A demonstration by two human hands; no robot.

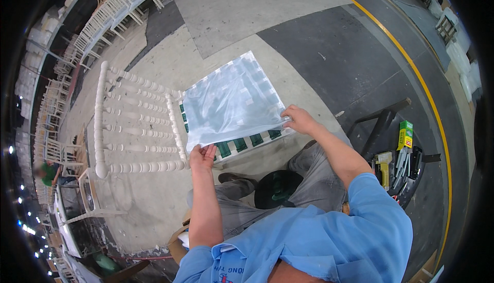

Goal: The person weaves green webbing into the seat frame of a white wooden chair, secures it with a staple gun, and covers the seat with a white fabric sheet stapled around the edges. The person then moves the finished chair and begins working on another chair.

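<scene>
A white chair (141, 168) with a back of turned spindles stands in front of me, its back to the left. Green webbing straps (240, 144) cross its seat frame and show along the near and left edges. Over the seat lies a thin, whitish, see-through cloth (226, 103), wrinkled toward the left. My left hand (203, 157), palm turned up, pinches the cloth's near left corner. At the near right corner, my right hand (299, 120) closes thumb and fingers on the cloth's edge.
Right of my leg, a black stand (378, 121) is beside a tray of tools with a green and yellow box (405, 135) and a yellow-handled tool (384, 170). A dark round stool (278, 188) is between my legs. Rows of white chairs (118, 5) line the far left. A person (49, 174) sits at left.
</scene>
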